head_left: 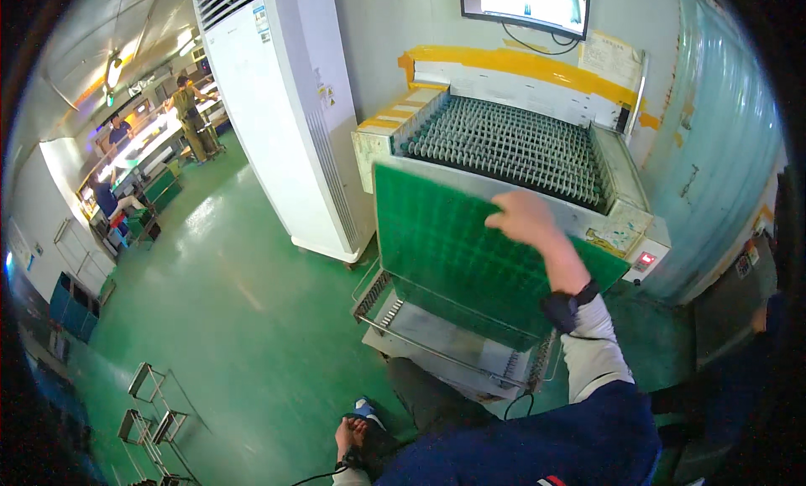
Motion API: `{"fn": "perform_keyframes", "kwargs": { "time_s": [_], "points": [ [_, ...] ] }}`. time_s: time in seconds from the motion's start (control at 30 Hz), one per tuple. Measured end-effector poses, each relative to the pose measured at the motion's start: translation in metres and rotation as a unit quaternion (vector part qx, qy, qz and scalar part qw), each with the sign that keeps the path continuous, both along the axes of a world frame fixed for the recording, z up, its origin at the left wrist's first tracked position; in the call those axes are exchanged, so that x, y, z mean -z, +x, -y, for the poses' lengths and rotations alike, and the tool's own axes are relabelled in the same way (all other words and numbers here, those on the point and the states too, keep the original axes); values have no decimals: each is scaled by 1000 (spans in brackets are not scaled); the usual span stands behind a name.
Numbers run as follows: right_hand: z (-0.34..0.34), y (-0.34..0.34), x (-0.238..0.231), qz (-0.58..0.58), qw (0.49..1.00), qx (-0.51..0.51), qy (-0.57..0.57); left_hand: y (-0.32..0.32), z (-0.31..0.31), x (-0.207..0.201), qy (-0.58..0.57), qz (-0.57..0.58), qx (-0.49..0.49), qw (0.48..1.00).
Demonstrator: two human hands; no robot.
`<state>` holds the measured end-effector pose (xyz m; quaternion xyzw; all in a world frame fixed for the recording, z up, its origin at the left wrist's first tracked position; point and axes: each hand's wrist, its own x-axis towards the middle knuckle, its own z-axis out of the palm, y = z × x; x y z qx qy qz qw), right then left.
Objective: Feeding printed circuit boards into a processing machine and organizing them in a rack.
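A large green panel (pixel 453 230), which looks like a circuit board sheet, stands tilted in front of the roller machine, slightly smeared by motion. My right hand (pixel 525 219) is at its top edge with the fingers bent and closed there; the far side of the grip is hidden. Below, a metal rack (pixel 428 347) with spring-like slotted sides holds another green sheet (pixel 466 314) upright. Low down by my leg and shoe, my left hand (pixel 351 434) is curled closed, and nothing shows in it. A dark band wraps each wrist.
The machine (pixel 504 150) has rows of rollers and yellow-taped edges. A tall white air conditioner (pixel 277 108) stands at its left, a translucent strip curtain (pixel 714 150) hangs at right. Small metal stands (pixel 151 419) sit on the floor. Several people work at lit benches far left.
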<state>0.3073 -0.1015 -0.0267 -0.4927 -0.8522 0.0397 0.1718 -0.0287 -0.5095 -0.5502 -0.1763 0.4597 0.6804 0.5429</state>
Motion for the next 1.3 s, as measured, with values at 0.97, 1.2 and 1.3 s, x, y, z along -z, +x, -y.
{"fn": "perform_keyframes", "kwargs": {
  "time_s": [0.97,1.2,1.3],
  "points": [
    [-276,112,155,-859,457,13,-231,16,-15,-56,-9,-126,84,988],
    [-290,97,123,-732,566,66,-374,20,-23,-66,-72,-97,39,992],
    [-298,92,132,-718,585,90,-366,21,-23,-59,-74,-91,27,993]
  ]
}}
